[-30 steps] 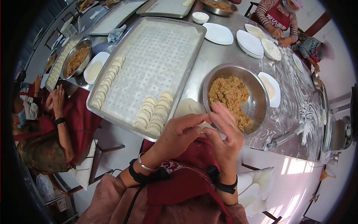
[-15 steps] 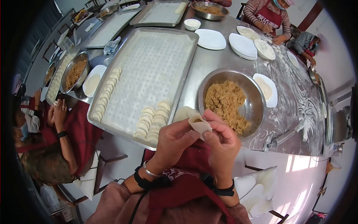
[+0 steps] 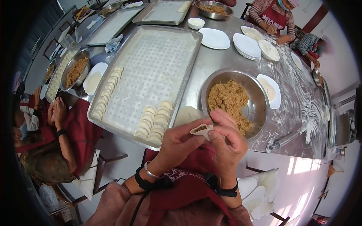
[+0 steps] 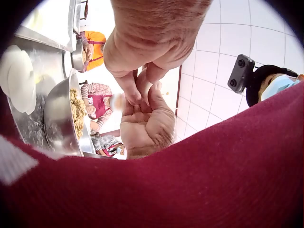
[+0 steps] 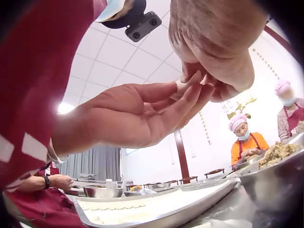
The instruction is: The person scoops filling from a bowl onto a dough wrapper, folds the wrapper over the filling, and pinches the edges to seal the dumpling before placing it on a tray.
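Observation:
A half-folded dumpling (image 3: 202, 132) is held between both hands just in front of the filling bowl, its mouth partly open with brown filling showing inside. My left hand (image 3: 178, 141) pinches its left side between thumb and forefinger. My right hand (image 3: 228, 143) pinches the right edge, thumb in front and fingers behind. In the right wrist view the pale dough (image 5: 184, 86) shows between the fingertips of both hands. A steel bowl (image 3: 260, 113) of brown minced filling (image 3: 228, 98) stands right behind the hands. One flat dumpling wrapper (image 3: 187, 115) lies on the table beside it.
A large metal tray (image 3: 141, 28) at left bears rows of finished dumplings (image 3: 151, 122). White plates (image 3: 214, 38), a small bowl of flour (image 3: 196, 23) and a plate with wrappers (image 3: 269, 91) stand beyond. Flour covers the right of the table. Other people sit around.
The hands first pinched the dough with its opening hidden, then tilted it to show the filling. Now the dumpling sits slightly lower, its mouth narrower and the right thumb on its edge.

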A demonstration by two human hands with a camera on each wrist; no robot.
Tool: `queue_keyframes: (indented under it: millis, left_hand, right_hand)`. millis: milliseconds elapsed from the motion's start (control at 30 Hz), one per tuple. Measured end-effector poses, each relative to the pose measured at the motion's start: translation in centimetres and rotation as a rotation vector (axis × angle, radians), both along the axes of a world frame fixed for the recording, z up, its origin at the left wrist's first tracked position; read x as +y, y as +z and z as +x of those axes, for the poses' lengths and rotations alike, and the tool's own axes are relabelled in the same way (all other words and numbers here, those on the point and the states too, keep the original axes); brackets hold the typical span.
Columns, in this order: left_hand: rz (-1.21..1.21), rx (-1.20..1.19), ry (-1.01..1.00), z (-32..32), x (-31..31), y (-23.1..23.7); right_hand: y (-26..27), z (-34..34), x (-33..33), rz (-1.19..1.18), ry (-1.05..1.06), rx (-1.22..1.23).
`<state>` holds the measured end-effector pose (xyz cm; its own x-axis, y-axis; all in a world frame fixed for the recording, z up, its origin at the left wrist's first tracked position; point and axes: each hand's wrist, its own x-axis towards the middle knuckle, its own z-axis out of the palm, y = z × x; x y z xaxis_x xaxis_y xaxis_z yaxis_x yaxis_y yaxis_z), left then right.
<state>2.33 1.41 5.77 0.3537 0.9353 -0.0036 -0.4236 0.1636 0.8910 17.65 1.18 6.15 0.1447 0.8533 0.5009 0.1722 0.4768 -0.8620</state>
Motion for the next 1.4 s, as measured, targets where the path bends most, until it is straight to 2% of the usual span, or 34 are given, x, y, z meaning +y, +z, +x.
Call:
queue_keyframes:
  millis: [100, 167, 267, 367, 433, 600, 700, 800, 867, 1000, 1167, 1233, 1400]
  left_hand:
    - [-0.030, -0.044, 0.004, 0.1, 0.1, 0.1]
    - [-0.047, -0.069, 0.006, 0.2, 0.0, 0.1]
    - [-0.040, -0.040, 0.018, 0.3, 0.0, 0.1]
    - [-0.005, 0.040, 0.011, 0.2, -0.2, 0.2]
    - [0.170, 0.261, 0.014, 0.1, -0.2, 0.8]
    - [0.174, 0.322, -0.009, 0.0, -0.1, 1.1]
    - [0.129, 0.281, -0.026, 0.1, 0.0, 0.7]
    - [0.121, 0.264, -0.039, 0.2, -0.1, 0.8]
    - [0.124, 0.274, -0.050, 0.2, -0.1, 0.9]
    - [0.159, 0.348, -0.030, 0.1, -0.2, 0.8]
    - [0.262, 0.371, 0.023, 0.2, -0.3, 0.4]
    - [0.259, 0.461, -0.065, 0.1, -0.2, 1.4]
    - [0.209, 0.382, -0.070, 0.2, -0.1, 0.9]
  right_hand:
    - [0.2, -0.1, -0.1, -0.028, -0.030, -0.065]
    - [1.0, -0.6, -0.1, -0.155, -0.011, 0.067]
    - [0.6, -0.3, 0.0, -0.152, 0.007, 0.010]
    - [0.1, -0.1, 0.0, -0.084, 0.014, -0.050]
    - [0.1, 0.0, 0.0, -0.058, 0.014, -0.102]
    - [-0.1, 0.5, 0.1, 0.029, 0.028, -0.251]
    - [0.9, 0.3, 0.1, -0.036, -0.020, -0.313]
    - [1.6, 0.1, 0.0, -0.180, 0.016, -0.195]
    - [0.5, 0.6, 0.2, -0.063, 0.070, -0.217]
    - [0.1, 0.3, 0.0, -0.081, 0.070, -0.168]
    - [0.0, 0.0, 0.0, 0.055, 0.038, -0.254]
    - [0.0, 0.2, -0.1, 0.079, 0.037, -0.298]
    - [1.2, 0.3, 0.0, 0.068, 0.007, -0.420]
